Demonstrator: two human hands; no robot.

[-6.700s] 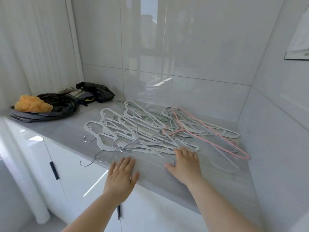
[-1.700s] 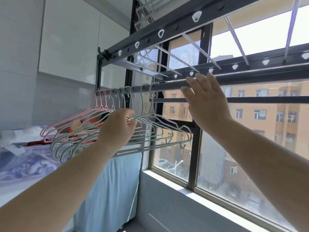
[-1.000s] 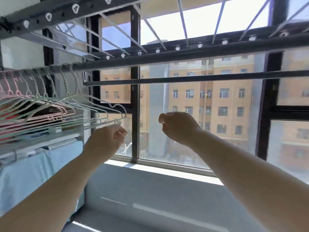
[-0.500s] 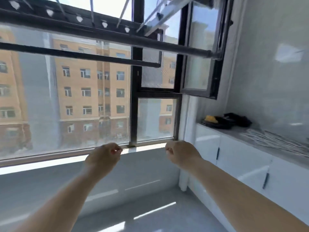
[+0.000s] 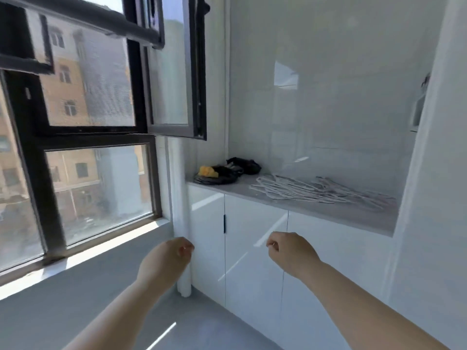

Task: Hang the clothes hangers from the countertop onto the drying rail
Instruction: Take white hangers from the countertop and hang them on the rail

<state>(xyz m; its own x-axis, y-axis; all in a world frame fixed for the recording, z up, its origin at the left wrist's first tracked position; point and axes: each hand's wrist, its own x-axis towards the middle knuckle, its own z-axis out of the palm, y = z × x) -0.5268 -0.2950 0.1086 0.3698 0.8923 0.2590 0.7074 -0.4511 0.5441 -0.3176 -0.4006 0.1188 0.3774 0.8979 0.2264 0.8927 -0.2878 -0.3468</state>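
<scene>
- Both arms reach forward. The left hand [image 5: 166,258] and right hand [image 5: 290,253] are apart, fingers curled into loose fists, gripping nothing.
- The clothes hangers [image 5: 321,192] lie heaped on the table [image 5: 341,215], well apart from both hands.
- Compared with half a second ago, the view has swung right and the table looms larger. The fists are unchanged.

We look at a black-framed glass window [image 5: 96,137] throwing sunlight across the grey floor [image 5: 214,324], beside glossy white wall tiles [image 5: 328,97] and white cabinet doors [image 5: 255,248].
</scene>
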